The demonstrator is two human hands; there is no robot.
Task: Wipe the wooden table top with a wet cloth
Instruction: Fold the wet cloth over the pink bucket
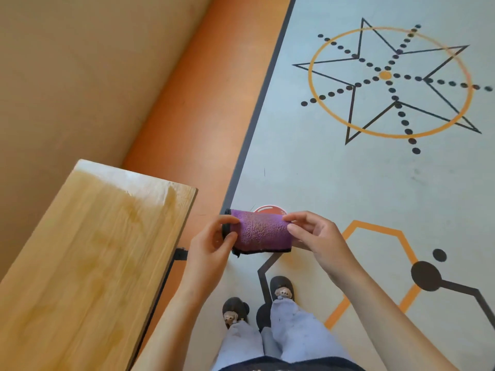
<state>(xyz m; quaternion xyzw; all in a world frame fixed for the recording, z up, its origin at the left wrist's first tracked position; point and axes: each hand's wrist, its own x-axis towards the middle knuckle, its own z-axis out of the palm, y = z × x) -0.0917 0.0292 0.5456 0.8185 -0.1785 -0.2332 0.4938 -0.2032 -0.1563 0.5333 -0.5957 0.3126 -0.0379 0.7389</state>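
Note:
A purple cloth (263,231) with a dark hem is held folded in the air above the floor, to the right of the table. My left hand (214,243) pinches its left end and my right hand (314,234) pinches its right end. The wooden table top (88,253) fills the lower left; wet streaks darken much of its surface, and its far corner looks paler and glossy.
An orange floor strip (203,116) and a tan wall (80,62) lie beyond the table. The pale floor (334,170) on the right carries a star and circle pattern. A red round object (267,210) shows behind the cloth. My feet in dark slippers (281,289) stand below.

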